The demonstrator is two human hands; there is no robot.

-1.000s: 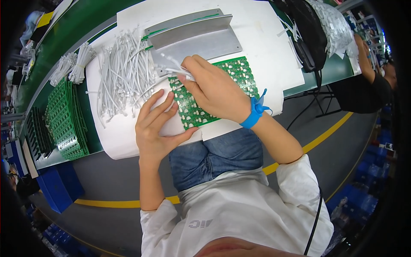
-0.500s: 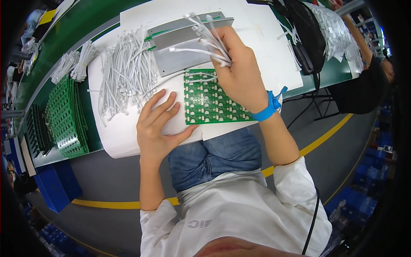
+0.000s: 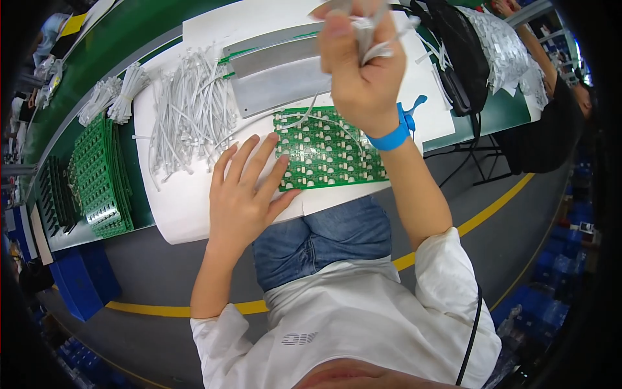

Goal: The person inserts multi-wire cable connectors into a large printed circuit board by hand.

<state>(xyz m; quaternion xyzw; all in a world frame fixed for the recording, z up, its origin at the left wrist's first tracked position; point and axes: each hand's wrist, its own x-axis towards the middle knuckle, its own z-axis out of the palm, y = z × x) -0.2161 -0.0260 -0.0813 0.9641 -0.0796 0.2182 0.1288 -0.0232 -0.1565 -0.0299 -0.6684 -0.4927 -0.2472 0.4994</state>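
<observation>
A green circuit board panel (image 3: 327,159) lies on the white sheet in front of me. My left hand (image 3: 243,181) is open, fingers spread, the tips at the panel's left edge and its lower left corner. Raised beyond the panel, my right hand (image 3: 366,81) is closed around a bunch of thin white cables (image 3: 369,42), partly blurred. A few white cables (image 3: 304,117) lie loose across the panel's upper part. Left of a grey metal plate (image 3: 278,87) is a big heap of white cables (image 3: 191,113).
Bundled white cables (image 3: 126,94) and a stack of green circuit panels (image 3: 100,178) stand at the left. A black bag (image 3: 457,52) and shiny wrapped packs (image 3: 508,55) are at the right. My right wrist wears a blue strap (image 3: 392,137). Another person's arm (image 3: 534,52) shows far right.
My right hand has lifted up and away from the panel with the cable bunch. My left hand has straightened its fingers onto the panel's left edge. Cables on the panel have shifted.
</observation>
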